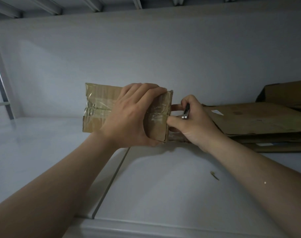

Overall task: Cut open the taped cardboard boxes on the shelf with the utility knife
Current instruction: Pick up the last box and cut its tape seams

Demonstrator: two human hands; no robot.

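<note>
A small brown cardboard box, wrapped with clear tape, stands on the white shelf in the middle of the view. My left hand grips it from the top, fingers curled over its far right edge and thumb under the near corner. My right hand holds the utility knife at the box's right end, where the tape crosses. Only the knife's dark body and metal end show between my fingers; the blade is hidden.
A stack of flattened cardboard lies on the shelf to the right, right behind my right hand, with another box behind it. A small scrap lies on the shelf near the front. A seam divides the shelf panels.
</note>
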